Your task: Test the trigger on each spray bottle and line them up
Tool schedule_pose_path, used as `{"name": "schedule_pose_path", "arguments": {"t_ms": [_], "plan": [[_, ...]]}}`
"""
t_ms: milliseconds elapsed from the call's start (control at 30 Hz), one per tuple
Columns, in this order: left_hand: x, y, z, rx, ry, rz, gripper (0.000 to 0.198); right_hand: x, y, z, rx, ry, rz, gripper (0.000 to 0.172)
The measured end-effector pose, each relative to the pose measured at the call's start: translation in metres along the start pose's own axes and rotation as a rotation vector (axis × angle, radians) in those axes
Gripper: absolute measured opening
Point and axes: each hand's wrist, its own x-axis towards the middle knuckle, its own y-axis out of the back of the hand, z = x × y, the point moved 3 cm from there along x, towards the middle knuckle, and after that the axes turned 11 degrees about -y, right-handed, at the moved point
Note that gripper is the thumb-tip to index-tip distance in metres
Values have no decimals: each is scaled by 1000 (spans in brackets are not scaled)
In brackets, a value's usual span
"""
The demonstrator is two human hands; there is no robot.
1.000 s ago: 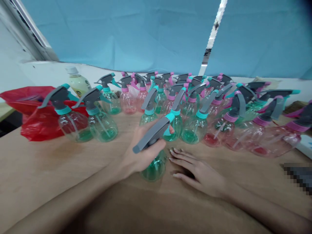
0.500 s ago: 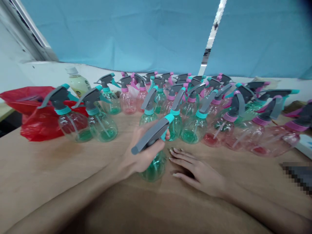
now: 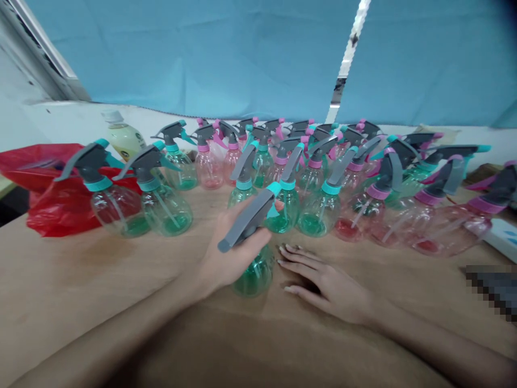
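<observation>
My left hand (image 3: 232, 250) is wrapped round the neck of a green spray bottle (image 3: 254, 272) with a grey trigger head and teal collar, standing upright on the brown table (image 3: 81, 280). My right hand (image 3: 327, 283) lies flat on the table just right of that bottle, fingers stretched out and holding nothing. Behind them stand several more spray bottles (image 3: 319, 199), green with teal collars and pink with pink collars. Two green bottles (image 3: 141, 199) stand apart at the left.
A red plastic bag (image 3: 44, 188) lies at the left edge behind the two bottles. A drink bottle with a white cap (image 3: 121, 137) stands at the back left. A blue curtain hangs behind; a white box edge (image 3: 503, 237) shows at the right.
The view shifted slightly. My left hand stays on the green bottle with its head tipped a little; my right hand has not moved.
</observation>
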Motion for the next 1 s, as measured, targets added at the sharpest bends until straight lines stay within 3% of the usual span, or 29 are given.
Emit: {"name": "schedule_pose_path", "arguments": {"t_ms": [700,1000], "plan": [[-3,-2,-1,-73,86,33,43,0,1,-1,-10,4,3,52],[-1,-4,-3,-220,31,64,41,0,1,0,-2,5,9,52]]}}
